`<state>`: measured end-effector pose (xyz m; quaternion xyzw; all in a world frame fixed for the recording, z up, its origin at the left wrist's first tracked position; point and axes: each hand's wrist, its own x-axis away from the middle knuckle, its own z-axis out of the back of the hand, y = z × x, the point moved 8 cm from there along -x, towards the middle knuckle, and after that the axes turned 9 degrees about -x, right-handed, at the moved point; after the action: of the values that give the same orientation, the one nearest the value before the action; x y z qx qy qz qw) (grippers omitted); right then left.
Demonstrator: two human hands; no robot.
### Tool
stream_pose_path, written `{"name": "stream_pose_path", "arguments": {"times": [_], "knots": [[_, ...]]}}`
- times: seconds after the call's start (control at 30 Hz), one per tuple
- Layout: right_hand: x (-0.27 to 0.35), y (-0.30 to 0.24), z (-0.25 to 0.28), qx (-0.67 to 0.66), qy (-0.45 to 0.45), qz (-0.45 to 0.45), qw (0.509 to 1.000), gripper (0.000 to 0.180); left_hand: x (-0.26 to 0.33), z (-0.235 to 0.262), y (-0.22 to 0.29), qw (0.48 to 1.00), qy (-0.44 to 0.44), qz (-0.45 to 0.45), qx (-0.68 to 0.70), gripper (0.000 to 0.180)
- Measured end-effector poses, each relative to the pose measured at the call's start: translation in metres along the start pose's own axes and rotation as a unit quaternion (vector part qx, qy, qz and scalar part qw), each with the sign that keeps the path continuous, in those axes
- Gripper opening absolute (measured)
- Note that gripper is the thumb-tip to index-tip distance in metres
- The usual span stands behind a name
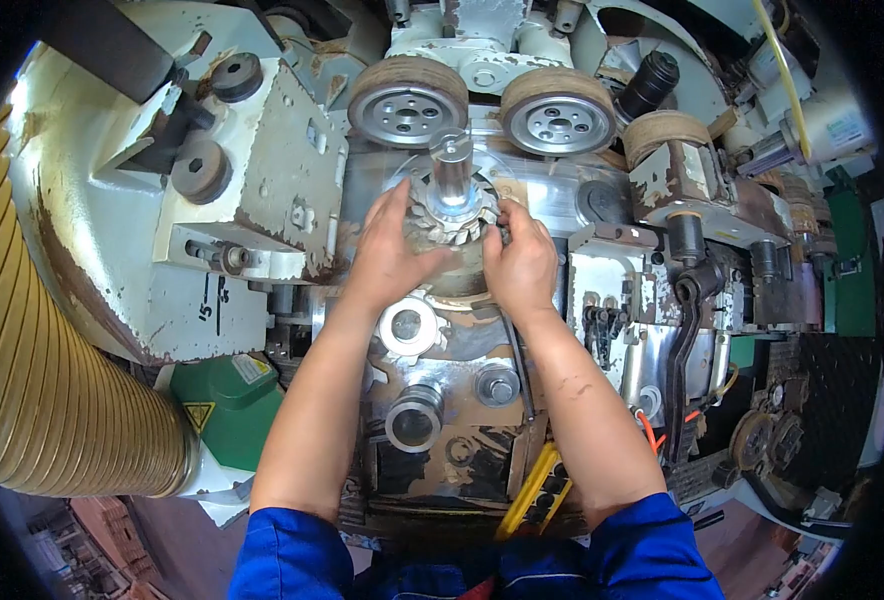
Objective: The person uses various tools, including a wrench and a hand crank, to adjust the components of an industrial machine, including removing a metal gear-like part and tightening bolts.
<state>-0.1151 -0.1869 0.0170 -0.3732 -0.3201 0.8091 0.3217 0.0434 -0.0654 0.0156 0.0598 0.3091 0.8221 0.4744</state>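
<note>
A toothed metal cutter (459, 232) sits around an upright shiny spindle (452, 172) at the centre of the machine bed. My left hand (390, 255) lies along the cutter's left side, fingers stretched out and thumb spread towards the near side. On the right, my right hand (522, 260) is closed at the cutter's rim, its fingers curled and the thumb against the near edge. Between my forearms lie a second toothed cutter with a pale ring (428, 326), a metal sleeve (421, 397) and a round stepped metal piece (498, 385).
Two rubber-rimmed rollers (414, 98) hang beyond the spindle. A pale metal housing (257, 170) stands left, near a ribbed yellowish hose (62, 390). A black rod (518, 365) lies beside my right forearm, with a yellow holder (522, 505) nearer. Another machine block (617, 265) stands right.
</note>
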Motion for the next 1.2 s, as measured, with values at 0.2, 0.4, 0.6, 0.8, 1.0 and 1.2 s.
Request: {"name": "stream_pose_path", "arguments": {"times": [0.2, 0.4, 0.6, 0.8, 1.0, 1.2], "knots": [[0.001, 0.002, 0.002, -0.006, -0.003, -0.013, 1.0, 0.035, 0.0, 0.0, 0.002, 0.999, 0.017, 0.005, -0.046, 0.103], [-0.001, -0.007, -0.001, 0.025, -0.026, 0.006, 0.999, 0.043, 0.0, 0.0, -0.005, 0.999, -0.019, 0.034, 0.013, 0.096], [0.0, -0.006, -0.005, 0.018, -0.039, -0.016, 0.999, 0.042, 0.001, 0.001, -0.01, 0.998, -0.034, 0.038, 0.02, 0.086], [-0.001, -0.005, -0.001, 0.019, -0.038, -0.021, 0.999, 0.04, -0.001, -0.003, -0.005, 0.999, -0.023, 0.034, 0.015, 0.083], [-0.001, -0.006, -0.002, 0.021, -0.036, 0.005, 0.999, 0.043, -0.001, -0.001, -0.009, 0.999, -0.03, 0.03, 0.03, 0.084], [0.0, -0.003, -0.003, 0.01, -0.039, -0.005, 0.999, 0.04, 0.0, -0.005, -0.012, 1.0, -0.017, 0.022, 0.013, 0.085]]}}
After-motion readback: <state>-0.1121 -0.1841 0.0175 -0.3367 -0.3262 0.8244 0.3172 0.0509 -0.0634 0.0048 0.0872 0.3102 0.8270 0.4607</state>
